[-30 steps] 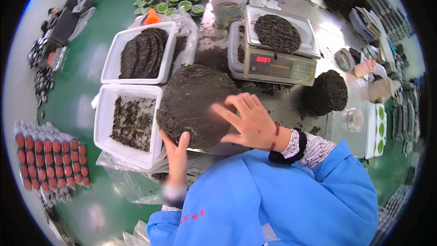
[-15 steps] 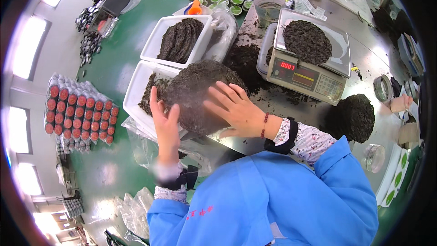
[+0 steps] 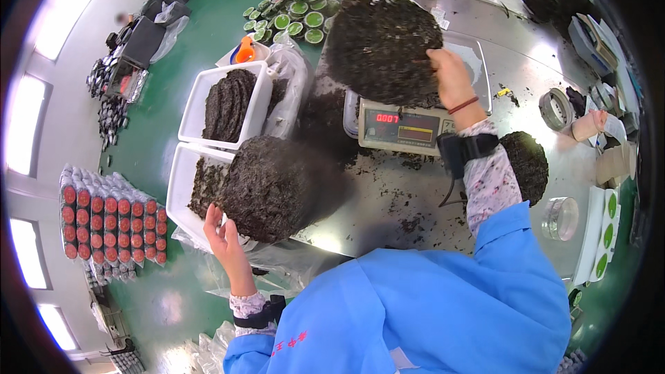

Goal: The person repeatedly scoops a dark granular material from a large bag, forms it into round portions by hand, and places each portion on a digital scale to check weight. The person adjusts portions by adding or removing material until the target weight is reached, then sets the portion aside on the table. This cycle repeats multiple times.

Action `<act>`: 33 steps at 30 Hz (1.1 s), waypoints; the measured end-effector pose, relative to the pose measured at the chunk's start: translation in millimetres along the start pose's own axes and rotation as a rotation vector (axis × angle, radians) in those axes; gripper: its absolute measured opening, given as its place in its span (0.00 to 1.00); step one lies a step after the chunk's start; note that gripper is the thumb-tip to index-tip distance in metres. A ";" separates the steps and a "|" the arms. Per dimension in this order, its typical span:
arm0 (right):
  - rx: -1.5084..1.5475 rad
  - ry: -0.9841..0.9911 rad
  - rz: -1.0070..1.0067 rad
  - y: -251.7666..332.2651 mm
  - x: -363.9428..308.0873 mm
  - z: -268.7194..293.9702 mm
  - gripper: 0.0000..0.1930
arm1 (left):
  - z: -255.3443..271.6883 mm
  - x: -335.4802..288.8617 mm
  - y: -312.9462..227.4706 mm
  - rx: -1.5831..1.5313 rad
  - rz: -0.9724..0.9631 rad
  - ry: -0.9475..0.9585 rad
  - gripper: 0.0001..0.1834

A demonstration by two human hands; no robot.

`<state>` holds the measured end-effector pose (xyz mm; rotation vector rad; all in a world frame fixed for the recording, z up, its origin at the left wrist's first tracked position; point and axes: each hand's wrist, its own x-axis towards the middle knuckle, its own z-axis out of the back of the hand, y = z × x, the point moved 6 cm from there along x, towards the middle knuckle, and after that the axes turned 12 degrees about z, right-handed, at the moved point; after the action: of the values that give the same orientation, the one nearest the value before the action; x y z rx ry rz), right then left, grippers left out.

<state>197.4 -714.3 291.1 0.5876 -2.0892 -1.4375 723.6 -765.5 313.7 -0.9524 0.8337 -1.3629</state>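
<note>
My right hand [image 3: 454,82] grips the edge of a round seaweed cake [image 3: 382,47], dark and flaky. The cake is raised over the digital scale [image 3: 409,137] and hides most of its pan. At the lower left, my left hand [image 3: 230,255] has its fingers apart, by the edge of another round seaweed cake [image 3: 267,190]. That one overlaps the lower white tray [image 3: 177,190], where a smaller dark piece [image 3: 204,185] shows. A dark smear to its right is too blurred to make out. The upper white tray [image 3: 190,114] holds several stacked seaweed cakes [image 3: 227,107].
Another dark round cake [image 3: 525,166] lies right of the scale on the metal table [image 3: 388,215], among scattered crumbs. Clear round containers [image 3: 560,218] stand farther right. Green-topped packs [image 3: 298,10] are heaped on the floor. Red-ended bagged rolls [image 3: 111,225] are stacked at the left.
My right hand has left the cake by the lower tray and moved up and right, now holding a cake over the scale. My left hand is lower, and the view has shifted.
</note>
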 end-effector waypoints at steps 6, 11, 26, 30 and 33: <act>-1.081 -0.141 0.264 -24.8 58.2 93.9 0.17 | -7.6 2.8 35.5 0.006 0.170 -0.002 0.35; -0.745 0.123 0.608 38.5 -19.2 -15.3 0.22 | -22.7 -10.8 43.6 -0.204 0.345 0.164 0.42; -0.574 1.156 0.771 0.9 -245.7 -221.4 0.47 | -35.9 -18.5 -35.3 -0.401 0.159 0.305 0.34; -0.441 1.150 0.719 13.4 -237.0 -218.3 0.39 | -23.2 -8.4 -26.9 -0.741 0.136 0.242 0.28; -0.361 1.110 0.703 22.0 -234.7 -217.3 0.31 | -25.0 -12.0 -31.8 -0.641 0.161 0.269 0.29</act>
<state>515.3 -715.3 332.9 0.3125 -0.9524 -0.7356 687.2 -754.3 332.1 -1.1641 1.5762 -1.1094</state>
